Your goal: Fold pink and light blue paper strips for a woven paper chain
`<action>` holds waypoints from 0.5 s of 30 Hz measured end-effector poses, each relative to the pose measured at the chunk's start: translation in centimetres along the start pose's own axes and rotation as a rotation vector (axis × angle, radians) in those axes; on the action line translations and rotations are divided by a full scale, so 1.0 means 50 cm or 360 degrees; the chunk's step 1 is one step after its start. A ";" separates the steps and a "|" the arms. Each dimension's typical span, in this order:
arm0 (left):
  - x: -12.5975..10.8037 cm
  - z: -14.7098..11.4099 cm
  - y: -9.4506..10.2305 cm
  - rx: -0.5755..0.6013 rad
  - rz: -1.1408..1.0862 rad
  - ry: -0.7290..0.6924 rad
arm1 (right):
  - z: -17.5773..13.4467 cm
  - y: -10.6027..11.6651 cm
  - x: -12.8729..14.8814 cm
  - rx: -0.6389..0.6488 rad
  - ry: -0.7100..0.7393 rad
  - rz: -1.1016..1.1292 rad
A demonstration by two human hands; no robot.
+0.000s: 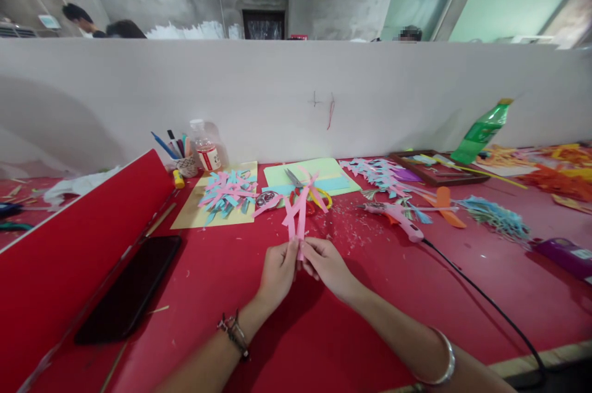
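Note:
Both hands meet over the middle of the red table, fingers closed on pink paper strips (301, 220). My left hand (280, 266) pinches the lower ends from the left. On the other side, my right hand (327, 262) grips them between thumb and fingers. The strips fan upward and cross, overlapping scissors (293, 178) with red and yellow handles behind them. Beyond lie pale green and blue paper sheets (340, 176). To the left, a heap of pink and blue paper strips (227, 195) rests on a yellow sheet (187, 217).
A pink glue gun (401, 220) with a black cord lies right. Left are a black phone (132, 288), a pen cup (186, 166) and a clear bottle (206, 146). A green bottle (481, 134) tilts near a brown tray (439, 171). A white partition (268, 91) stands behind.

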State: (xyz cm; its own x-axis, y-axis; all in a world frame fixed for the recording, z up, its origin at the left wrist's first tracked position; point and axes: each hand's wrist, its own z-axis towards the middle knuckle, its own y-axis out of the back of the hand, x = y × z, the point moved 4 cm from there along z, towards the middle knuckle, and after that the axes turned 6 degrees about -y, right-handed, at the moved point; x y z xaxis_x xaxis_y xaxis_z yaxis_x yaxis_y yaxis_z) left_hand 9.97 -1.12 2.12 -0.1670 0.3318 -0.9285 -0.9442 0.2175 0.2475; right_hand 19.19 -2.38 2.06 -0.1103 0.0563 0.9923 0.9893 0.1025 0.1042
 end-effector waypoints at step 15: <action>0.021 0.010 0.014 -0.0006 -0.0183 0.0154 | -0.004 0.008 0.007 0.0075 -0.0014 0.0100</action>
State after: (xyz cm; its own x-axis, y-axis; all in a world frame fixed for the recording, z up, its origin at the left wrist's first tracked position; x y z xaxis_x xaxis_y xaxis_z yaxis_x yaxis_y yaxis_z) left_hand 9.26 -0.13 1.46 -0.0839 0.2145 -0.9731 -0.9598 0.2452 0.1369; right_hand 19.56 -2.50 2.46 -0.0489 0.0728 0.9962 0.9887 0.1449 0.0379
